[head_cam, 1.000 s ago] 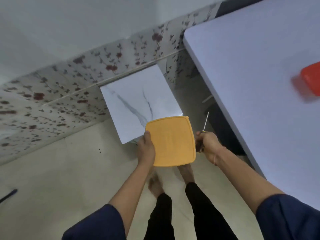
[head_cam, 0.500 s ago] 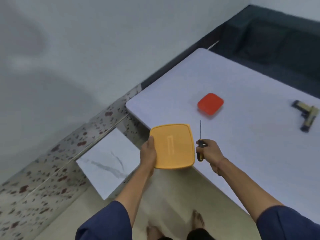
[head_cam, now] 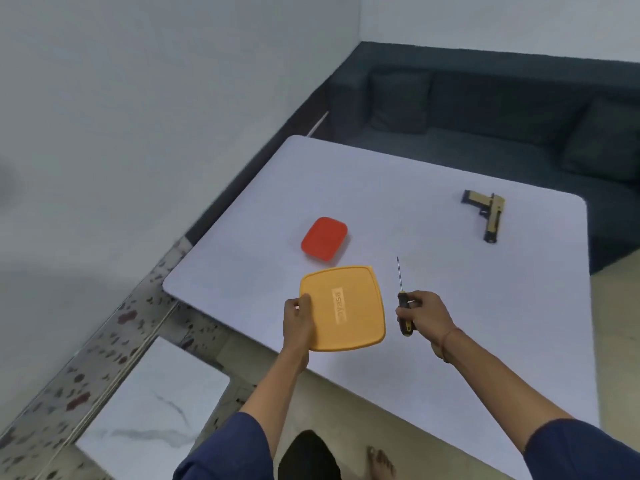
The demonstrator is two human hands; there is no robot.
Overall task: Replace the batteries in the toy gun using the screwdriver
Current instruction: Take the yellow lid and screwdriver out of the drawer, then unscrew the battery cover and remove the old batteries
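My view swings from floor to bench point(head_cam: 450, 341): the toy gun point(head_cam: 488, 216) is now in sight far right, well beyond my left hand point(head_cam: 298, 323) gripping the orange lid point(head_cam: 343, 308) and my right hand point(head_cam: 427, 315) gripping the screwdriver point(head_cam: 403, 306).

Red box point(head_cam: 324, 239) sits on the white bench point(head_cam: 450, 306), left of centre. Past the far edge, a dark sofa point(head_cam: 485, 126) against the wall. Down left, a marbled slab point(head_cam: 149, 410) beside speckled skirting point(head_cam: 104, 341).

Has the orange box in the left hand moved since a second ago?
Yes. The orange box, held by the left hand, went from over the floor to above the table's near edge, closer to the red box.
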